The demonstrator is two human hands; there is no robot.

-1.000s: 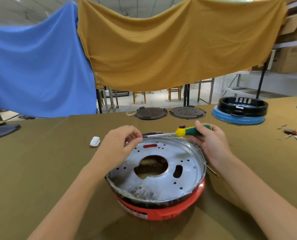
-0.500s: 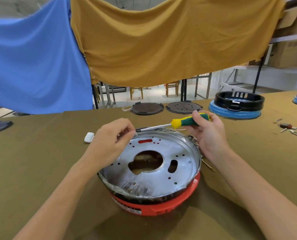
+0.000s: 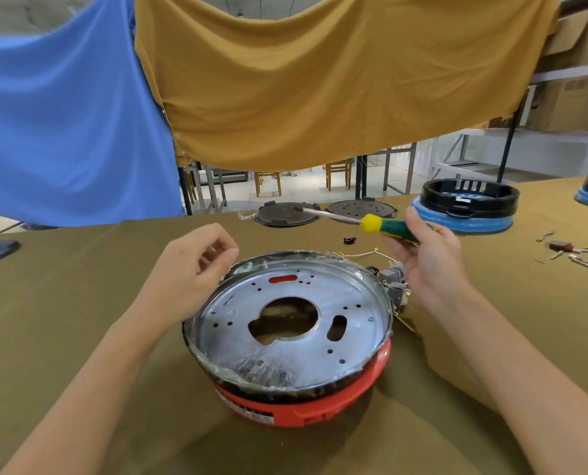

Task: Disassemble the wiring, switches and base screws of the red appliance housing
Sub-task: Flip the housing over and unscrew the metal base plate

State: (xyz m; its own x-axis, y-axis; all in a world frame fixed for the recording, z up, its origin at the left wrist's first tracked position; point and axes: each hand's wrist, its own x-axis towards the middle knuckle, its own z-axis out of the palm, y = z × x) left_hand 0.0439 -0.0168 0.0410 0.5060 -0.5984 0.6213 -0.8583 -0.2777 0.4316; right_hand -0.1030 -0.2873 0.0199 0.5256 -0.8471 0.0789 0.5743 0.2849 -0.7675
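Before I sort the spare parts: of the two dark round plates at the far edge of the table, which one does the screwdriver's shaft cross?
The left plate; the shaft's tip lies over it, not the holed right plate.

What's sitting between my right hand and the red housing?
In the head view, grey switch parts with thin wires lie between the right hand and the red housing.

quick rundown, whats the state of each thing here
red housing: upside down on the table, metal base plate up
screwdriver: lifted, gripped by right hand
left hand: fingers curled, holding nothing visible
grey switches: hanging outside the rim
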